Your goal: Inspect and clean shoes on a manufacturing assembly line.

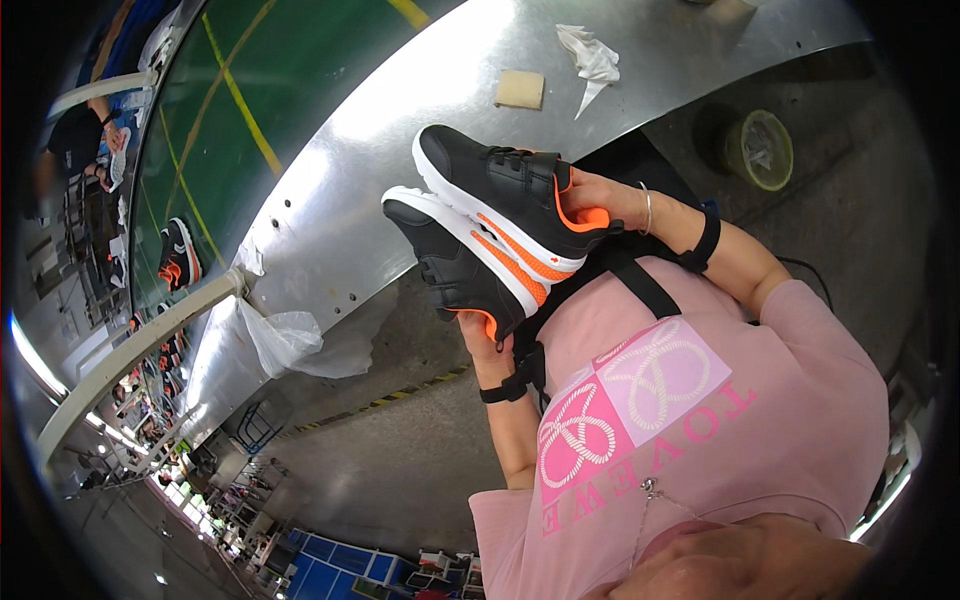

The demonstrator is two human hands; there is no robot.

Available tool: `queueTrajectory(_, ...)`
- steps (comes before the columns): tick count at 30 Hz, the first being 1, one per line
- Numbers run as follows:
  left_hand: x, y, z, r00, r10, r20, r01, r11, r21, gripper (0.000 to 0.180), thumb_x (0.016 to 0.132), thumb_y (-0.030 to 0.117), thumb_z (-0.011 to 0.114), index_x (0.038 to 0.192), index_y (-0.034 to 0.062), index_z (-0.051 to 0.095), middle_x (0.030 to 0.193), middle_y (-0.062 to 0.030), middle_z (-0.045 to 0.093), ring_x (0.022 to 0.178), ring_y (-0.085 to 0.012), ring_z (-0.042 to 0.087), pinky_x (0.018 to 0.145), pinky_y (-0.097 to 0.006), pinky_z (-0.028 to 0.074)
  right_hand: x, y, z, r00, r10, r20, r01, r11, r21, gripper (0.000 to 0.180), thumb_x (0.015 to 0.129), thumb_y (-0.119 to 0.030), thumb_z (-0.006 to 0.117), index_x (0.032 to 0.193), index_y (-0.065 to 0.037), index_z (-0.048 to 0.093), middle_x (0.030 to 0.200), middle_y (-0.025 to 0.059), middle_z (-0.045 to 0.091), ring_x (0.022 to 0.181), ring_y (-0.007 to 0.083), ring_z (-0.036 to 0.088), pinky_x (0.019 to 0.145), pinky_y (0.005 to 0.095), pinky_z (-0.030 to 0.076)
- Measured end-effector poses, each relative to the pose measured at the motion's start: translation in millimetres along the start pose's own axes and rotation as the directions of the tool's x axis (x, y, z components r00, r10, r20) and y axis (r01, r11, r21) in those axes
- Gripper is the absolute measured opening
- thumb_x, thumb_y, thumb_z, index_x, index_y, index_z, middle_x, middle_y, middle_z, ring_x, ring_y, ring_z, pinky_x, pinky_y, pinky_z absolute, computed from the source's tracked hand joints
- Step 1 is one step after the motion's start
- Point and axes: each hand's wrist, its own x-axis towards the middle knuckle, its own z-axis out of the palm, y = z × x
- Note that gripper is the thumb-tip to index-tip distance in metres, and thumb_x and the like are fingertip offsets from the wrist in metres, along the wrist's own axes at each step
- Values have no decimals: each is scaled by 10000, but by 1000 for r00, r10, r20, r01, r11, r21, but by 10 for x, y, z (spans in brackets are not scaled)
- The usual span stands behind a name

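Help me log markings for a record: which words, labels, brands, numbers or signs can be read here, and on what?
Pink shirt: large pink capitals across the chest, readable in part, not copied here.
Upper shoe: small red-orange mark near the heel, too small to read.
Lower shoe: no lettering I can make out.
Floor: yellow-and-black striped marking, no words visible.
Anything farther off: too small or blurred.
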Motion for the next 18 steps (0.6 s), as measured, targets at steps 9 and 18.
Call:
queueTrajectory(9,24,58,300,953,-31,-303,17,999,-50,438,856,-11,464,1286,-43,544,1290,-154,602,1152,-278,619,977,-400,528,2,4,6,999,-9,-33,8,1000,-30,739,848,-149,548,1539,-101,292,1336,65,552,1194,129,543,1047,272,420)
queueTrajectory(18,189,327,169,970,149,-191,-112,976,189,529,842,140,563,1357,34,504,1363,-160,560,1250,-323,563,1074,-479,466,-35,-45,-10,997,50,-59,-50,999,-2,709,851,-151,548,1520,-88,319,1244,45,572,1143,123,545,1015,259,414)
